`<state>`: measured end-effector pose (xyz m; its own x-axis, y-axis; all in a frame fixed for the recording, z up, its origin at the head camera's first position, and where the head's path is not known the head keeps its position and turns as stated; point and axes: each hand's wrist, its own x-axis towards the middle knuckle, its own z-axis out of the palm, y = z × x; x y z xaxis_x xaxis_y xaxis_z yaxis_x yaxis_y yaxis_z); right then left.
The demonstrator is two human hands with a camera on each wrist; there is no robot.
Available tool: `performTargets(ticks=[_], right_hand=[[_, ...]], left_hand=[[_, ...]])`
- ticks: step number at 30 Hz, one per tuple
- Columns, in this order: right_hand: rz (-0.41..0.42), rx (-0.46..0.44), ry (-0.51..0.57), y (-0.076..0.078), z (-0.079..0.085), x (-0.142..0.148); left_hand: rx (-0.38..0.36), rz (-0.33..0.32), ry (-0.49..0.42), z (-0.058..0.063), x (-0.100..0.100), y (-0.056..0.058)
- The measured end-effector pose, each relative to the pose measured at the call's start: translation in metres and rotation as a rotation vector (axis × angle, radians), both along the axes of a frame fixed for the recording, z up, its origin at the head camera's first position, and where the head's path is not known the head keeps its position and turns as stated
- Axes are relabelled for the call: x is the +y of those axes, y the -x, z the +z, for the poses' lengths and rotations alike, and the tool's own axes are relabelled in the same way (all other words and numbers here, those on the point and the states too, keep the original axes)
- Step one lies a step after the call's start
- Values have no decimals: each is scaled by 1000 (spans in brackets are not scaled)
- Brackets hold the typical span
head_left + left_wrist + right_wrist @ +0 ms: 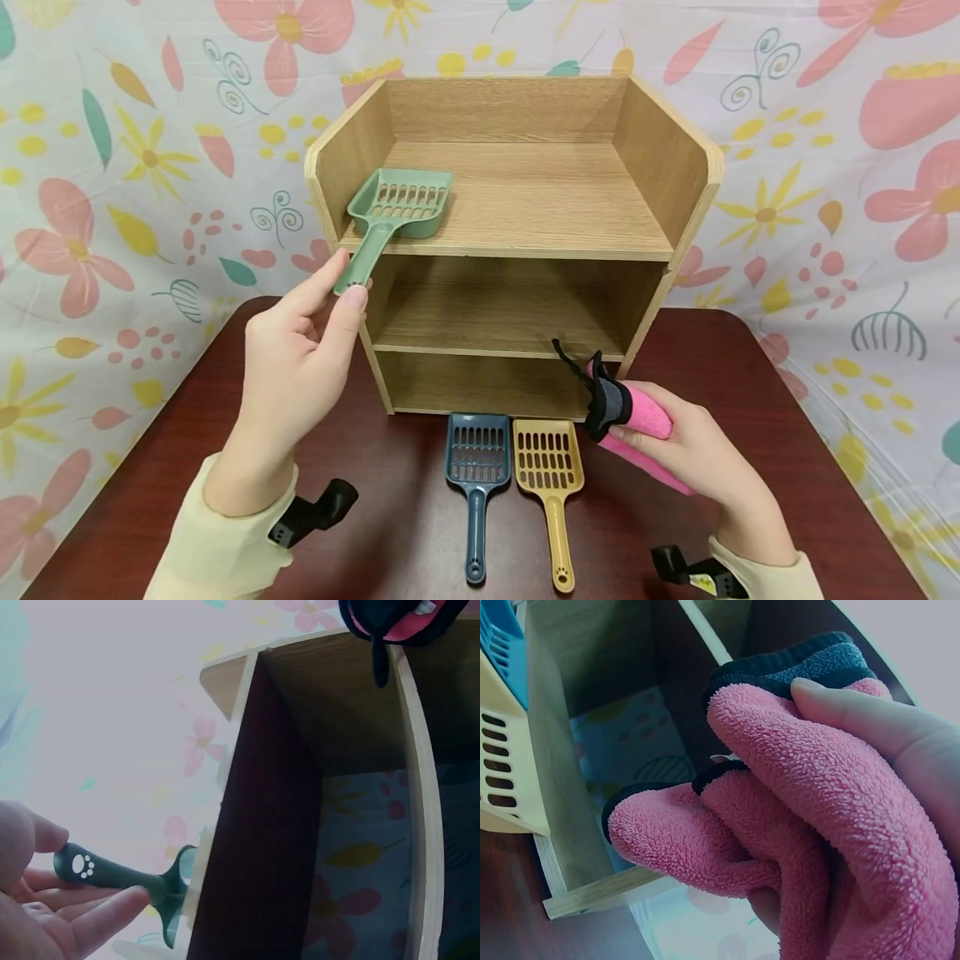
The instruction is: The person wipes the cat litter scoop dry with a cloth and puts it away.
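Note:
My left hand [300,346] pinches the end of a green litter scoop's handle between thumb and fingers. The slotted head of this green litter scoop [401,204] is at the front left of the top shelf; whether it touches the board I cannot tell. A paw print marks the handle [105,870] in the left wrist view. Lower down at the right, my right hand [693,442] grips a folded pink fluffy cloth [817,772] with black edging, a grey patch and a black cord. Its fingers are mostly hidden by the cloth in the right wrist view.
A wooden shelf unit [525,248] with three levels stands on the dark red-brown table [360,500]. Before it lie a blue litter scoop [477,483] and a yellow litter scoop [551,483], side by side, handles toward me. A flower-patterned curtain [150,250] hangs behind.

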<state>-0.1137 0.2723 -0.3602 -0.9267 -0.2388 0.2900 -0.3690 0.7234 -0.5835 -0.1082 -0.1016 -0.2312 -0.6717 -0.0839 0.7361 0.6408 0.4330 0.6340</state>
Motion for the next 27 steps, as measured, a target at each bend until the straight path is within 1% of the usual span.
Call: performTargets(ticks=[2, 8, 11, 14, 17, 22, 27], right_hand=[[0, 1, 0, -1, 1, 0], [-5, -1, 1, -1, 3, -1], [-8, -2, -3, -1, 3, -1], [-13, -2, -5, -1, 2, -1], [-12, -1, -6, -2, 3, -1], [-1, 7, 0, -2, 3, -1], [-3, 2, 0, -3, 5, -2]], left_hand=[[54, 38, 17, -1, 3, 4], [219, 177, 44, -5, 14, 21], [290, 243, 82, -5, 19, 29], [337, 299, 132, -3, 23, 37], [355, 328, 169, 0, 26, 44], [349, 363, 237, 4, 29, 51], [329, 413, 307, 8, 30, 58]])
